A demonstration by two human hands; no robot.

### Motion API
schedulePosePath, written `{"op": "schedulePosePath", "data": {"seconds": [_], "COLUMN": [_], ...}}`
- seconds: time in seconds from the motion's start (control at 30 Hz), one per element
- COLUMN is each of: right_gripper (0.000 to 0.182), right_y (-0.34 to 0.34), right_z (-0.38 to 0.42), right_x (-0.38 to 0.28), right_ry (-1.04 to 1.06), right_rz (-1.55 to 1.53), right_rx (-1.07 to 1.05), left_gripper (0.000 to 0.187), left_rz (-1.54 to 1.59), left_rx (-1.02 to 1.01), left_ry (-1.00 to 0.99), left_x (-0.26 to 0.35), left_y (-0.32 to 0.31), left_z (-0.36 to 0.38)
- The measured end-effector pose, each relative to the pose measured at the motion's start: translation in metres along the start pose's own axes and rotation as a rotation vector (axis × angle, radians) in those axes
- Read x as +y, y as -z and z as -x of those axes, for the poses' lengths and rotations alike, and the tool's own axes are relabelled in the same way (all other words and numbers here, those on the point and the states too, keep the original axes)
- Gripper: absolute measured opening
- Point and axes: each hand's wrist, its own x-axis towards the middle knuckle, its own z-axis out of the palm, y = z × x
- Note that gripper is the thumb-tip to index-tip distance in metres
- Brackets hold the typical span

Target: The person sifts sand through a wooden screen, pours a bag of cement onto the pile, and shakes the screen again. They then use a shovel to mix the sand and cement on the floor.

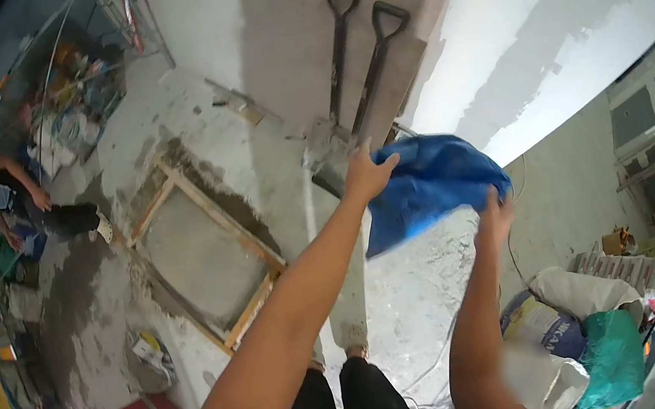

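Floor: rough grey concrete [410, 294], dusty and patchy, below both raised arms.
Wooden frame: square timber form [206, 249] lying flat, down and left of the left hand.
Wall: pale plaster, two shovels [356, 63] leaning just beyond the left hand.
Left hand: [365, 173] closed on the upper left edge of the blue bag.
Right hand: [496, 216] gripping the lower right edge, fingers partly buried in the fabric.
Blue bag: [431, 184] crumpled, held up between both hands, sagging.
Sacks: white and green bags [598, 341] piled below the right hand.
Far left: crouching person [8, 191], small and distorted.
Hidden: bag contents not visible; edges warped by the lens.
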Motion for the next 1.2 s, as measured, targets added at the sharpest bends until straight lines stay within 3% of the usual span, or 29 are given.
{"op": "schedulePosePath", "data": {"seconds": [0.03, 0.07, 0.13, 0.17, 0.23, 0.3, 0.33, 0.37, 0.4, 0.47, 0.5, 0.53, 0.57, 0.6, 0.7, 0.8, 0.9, 1.0, 1.1, 1.2], "right_gripper": [0.049, 0.056, 0.056, 0.056, 0.052, 0.046, 0.042, 0.042, 0.035, 0.028, 0.025, 0.024, 0.025, 0.026, 0.029, 0.037, 0.044, 0.042, 0.036, 0.03], "right_y": [-0.01, -0.021, -0.028, -0.03, -0.031, -0.031, -0.027, -0.026, -0.024, -0.01, -0.005, 0.0, 0.002, -0.001, -0.021, -0.048, -0.079, -0.101, -0.114, -0.131], "right_z": [-0.015, -0.009, -0.013, -0.013, 0.009, 0.066, 0.086, 0.111, 0.139, 0.188, 0.219, 0.246, 0.271, 0.299, 0.368, 0.413, 0.468, 0.525, 0.564, 0.609], "right_x": [0.021, 0.001, 0.011, 0.026, 0.053, 0.041, 0.064, 0.084, 0.097, 0.136, 0.132, 0.137, 0.137, 0.116, 0.084, 0.074, 0.056, 0.044, 0.062, 0.042], "right_ry": [-0.124, -0.043, -0.002, 0.008, 0.05, -0.21, -0.199, -0.317, -0.346, -0.422, -0.524, -0.538, -0.613, -0.624, -0.609, -0.54, -0.55, -0.51, -0.392, -0.431], "right_rz": [0.168, 0.552, 0.617, 0.622, 0.328, 0.195, 0.246, 0.278, 0.426, 0.596, 0.602, 0.629, 0.621, 0.692, 0.794, 0.757, 0.678, 0.695, 0.704, 0.865], "right_rx": [-0.093, -0.088, -0.111, -0.162, -0.259, -0.479, -0.628, -0.672, -0.749, -0.966, -1.05, -1.147, -1.245, -1.312, -1.459, -1.474, -1.314, -1.447, -1.647, -1.722], "left_gripper": [0.073, 0.074, 0.07, 0.068, 0.061, 0.06, 0.06, 0.061, 0.054, 0.047, 0.048, 0.046, 0.044, 0.042, 0.042, 0.041, 0.045, 0.051, 0.053, 0.045], "left_rz": [0.004, 0.012, -0.043, -0.127, -0.238, -0.331, -0.446, -0.419, -0.597, -0.619, -0.72, -0.183, 0.051, 0.181, 0.166, 0.414, 0.458, 0.491, 0.602, 0.744], "left_rx": [-0.055, -0.106, -0.16, -0.18, -0.402, -0.482, -0.418, -0.617, -0.307, -0.003, 0.04, 0.295, 0.514, 0.605, 0.683, 0.692, 0.537, 0.465, 0.493, 0.738], "left_ry": [-0.003, 0.005, 0.022, 0.03, 0.13, 0.317, 0.347, 0.835, 0.952, 1.323, 1.257, 1.59, 1.594, 1.558, 1.403, 1.319, 1.295, 1.271, 1.347, 1.345], "left_x": [0.004, 0.001, -0.038, -0.072, -0.135, -0.264, -0.314, -0.331, -0.391, -0.363, -0.442, -0.366, -0.365, -0.35, -0.36, -0.384, -0.382, -0.397, -0.414, -0.431], "left_y": [0.013, 0.026, 0.052, 0.063, 0.116, 0.158, 0.195, 0.249, 0.275, 0.358, 0.372, 0.417, 0.435, 0.454, 0.472, 0.465, 0.463, 0.462, 0.477, 0.497], "left_z": [0.008, 0.024, 0.07, 0.101, 0.182, 0.299, 0.371, 0.424, 0.519, 0.623, 0.707, 0.705, 0.736, 0.756, 0.805, 0.829, 0.837, 0.86, 0.881, 0.904]}}
